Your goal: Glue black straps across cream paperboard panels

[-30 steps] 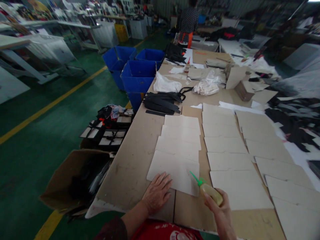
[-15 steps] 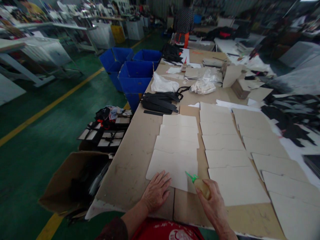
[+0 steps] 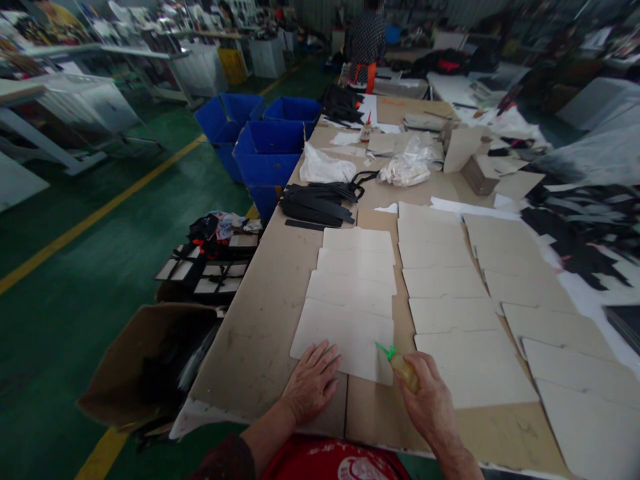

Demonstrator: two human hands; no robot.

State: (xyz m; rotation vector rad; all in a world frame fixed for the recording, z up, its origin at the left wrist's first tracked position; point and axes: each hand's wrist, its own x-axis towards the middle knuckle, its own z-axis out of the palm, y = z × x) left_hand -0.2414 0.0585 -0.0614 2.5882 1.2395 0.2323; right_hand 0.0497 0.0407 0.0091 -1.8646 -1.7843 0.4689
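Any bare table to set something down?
Biggest: left side of the table, between its edge, the black strips, left board column and left hand. Smaller: between middle board column and front edge, right of the right hand. Crowded: far end, with bags and stacked card.

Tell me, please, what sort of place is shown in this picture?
Probably a workshop or factory: a long worktable bears rows of overlapping pale sheets, blue bins stand beside it, and a yellow line runs along the green floor.

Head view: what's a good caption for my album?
Left hand rests across the edge of a pale sheet; right hand holds a green-tipped bottle.
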